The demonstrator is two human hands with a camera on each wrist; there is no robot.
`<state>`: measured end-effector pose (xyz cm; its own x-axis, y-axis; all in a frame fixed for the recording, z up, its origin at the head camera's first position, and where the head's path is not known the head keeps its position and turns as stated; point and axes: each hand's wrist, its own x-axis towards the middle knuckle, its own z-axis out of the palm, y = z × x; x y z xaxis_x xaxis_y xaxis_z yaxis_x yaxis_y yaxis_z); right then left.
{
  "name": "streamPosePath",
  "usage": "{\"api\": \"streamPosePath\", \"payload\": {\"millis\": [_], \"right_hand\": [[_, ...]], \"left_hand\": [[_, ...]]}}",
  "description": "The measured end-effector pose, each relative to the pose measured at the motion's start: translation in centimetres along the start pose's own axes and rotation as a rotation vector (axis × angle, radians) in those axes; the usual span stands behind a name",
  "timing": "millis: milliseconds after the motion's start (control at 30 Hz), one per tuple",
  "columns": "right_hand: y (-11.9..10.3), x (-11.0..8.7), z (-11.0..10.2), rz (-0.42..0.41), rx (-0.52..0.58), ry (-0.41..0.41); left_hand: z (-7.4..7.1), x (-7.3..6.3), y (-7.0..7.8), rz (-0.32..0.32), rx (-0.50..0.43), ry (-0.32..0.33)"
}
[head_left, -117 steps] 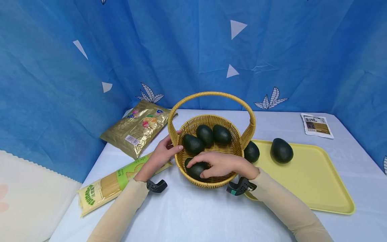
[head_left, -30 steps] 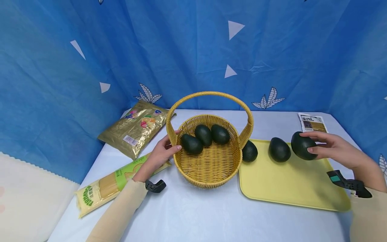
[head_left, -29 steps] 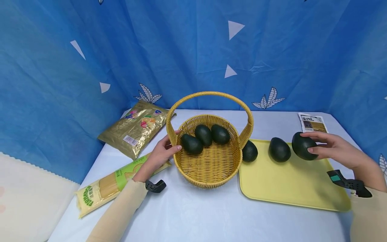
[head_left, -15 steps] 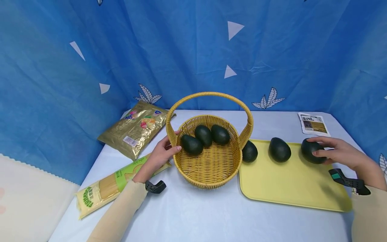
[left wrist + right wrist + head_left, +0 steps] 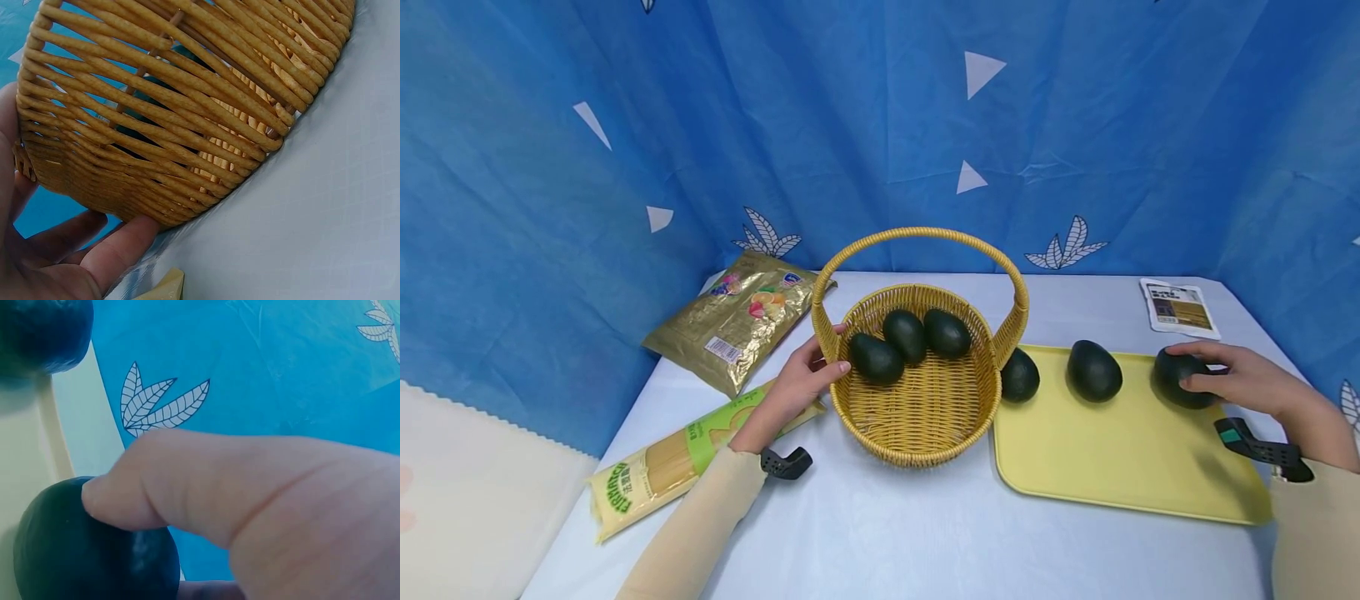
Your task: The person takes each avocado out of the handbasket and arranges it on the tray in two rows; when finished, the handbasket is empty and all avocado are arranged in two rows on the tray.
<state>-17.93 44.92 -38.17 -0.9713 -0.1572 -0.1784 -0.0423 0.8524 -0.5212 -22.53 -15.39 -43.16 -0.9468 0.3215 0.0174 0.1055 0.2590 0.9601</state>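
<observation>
My right hand (image 5: 1247, 379) grips a dark green avocado (image 5: 1172, 379), thumb on its near side and fingers around the back. The avocado sits low at the back right of the yellow tray (image 5: 1120, 458). In the right wrist view, the thumb presses on the top of that avocado (image 5: 94, 550). My left hand (image 5: 797, 383) holds the left side of the yellow wicker basket (image 5: 917, 417) by its wall, close to the foot of the handle. Thumb and fingers bear against the weave (image 5: 156, 125) in the left wrist view. Three avocados (image 5: 904, 337) lie at the back of the basket.
Two more avocados lie on the tray, one in the middle (image 5: 1093, 371) and one (image 5: 1019, 377) partly hidden by the basket. A gold foil bag (image 5: 737, 317) and a noodle packet (image 5: 677, 458) lie left; a small white pouch (image 5: 1180, 308) lies back right.
My right hand has carried the avocado from the front of the basket rightward over the tray, then lowered it to the back right. My left hand has stayed at the basket.
</observation>
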Motion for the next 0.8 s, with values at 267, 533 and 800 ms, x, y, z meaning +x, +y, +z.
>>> {"api": "streamPosePath", "payload": {"millis": [267,533,800], "right_hand": [[0.1,-0.1,-0.1,0.009,0.015,0.02],[-0.4,0.1,-0.1,0.015,0.011,0.008],[-0.9,0.3,0.0,0.063,-0.025,0.037]], "left_hand": [[0.0,0.0,-0.1,0.002,0.01,0.004],[0.0,0.1,-0.3,0.001,0.003,0.008],[0.1,0.0,-0.1,0.026,0.007,0.01]]}}
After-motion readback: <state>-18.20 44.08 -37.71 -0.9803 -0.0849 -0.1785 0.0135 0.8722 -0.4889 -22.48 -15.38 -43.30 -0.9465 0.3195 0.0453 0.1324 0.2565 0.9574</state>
